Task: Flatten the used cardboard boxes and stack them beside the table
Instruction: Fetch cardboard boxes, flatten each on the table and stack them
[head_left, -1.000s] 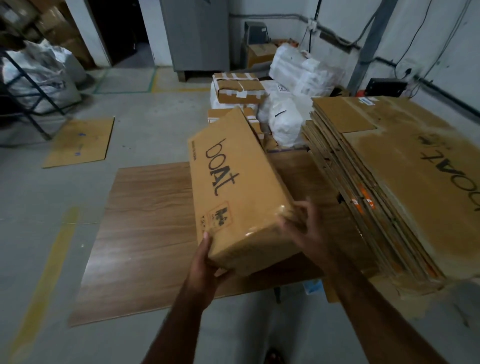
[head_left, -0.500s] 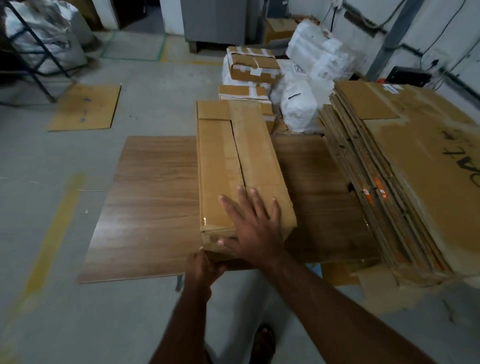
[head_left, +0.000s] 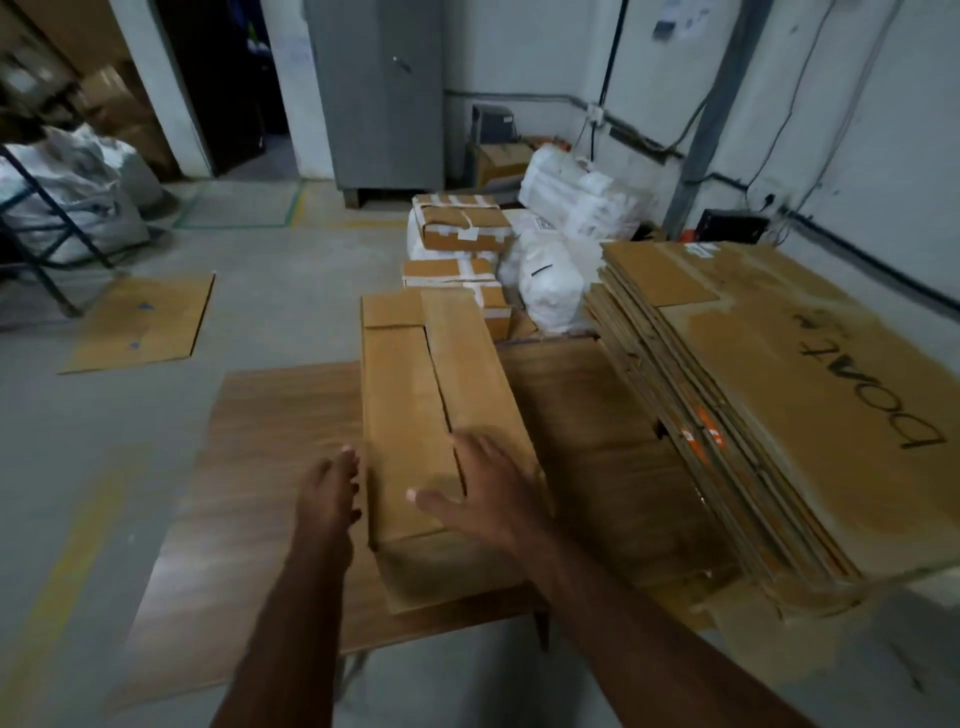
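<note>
A long brown cardboard box (head_left: 415, 395) lies lengthwise on the wooden table (head_left: 270, 441), its top flaps closed with a seam running down the middle. My right hand (head_left: 483, 493) rests flat and spread on the near end of the box top, across the seam. My left hand (head_left: 330, 493) is open, fingers straight, against the box's left side near the near corner. To the right, a tall stack of flattened boxes (head_left: 779, 415) leans on the table's right edge, with "boat" printed on the top sheet.
Taped cartons (head_left: 462, 228) and white wrapped bundles (head_left: 550, 280) sit on the floor behind the table. A flat cardboard sheet (head_left: 145, 322) lies on the floor at left. A grey metal cabinet (head_left: 379, 93) and white sacks (head_left: 72, 202) stand farther back.
The box, held tilted a second ago, now lies on the table seam up. My left hand left the near end for the left side; my right hand slid onto the seam.
</note>
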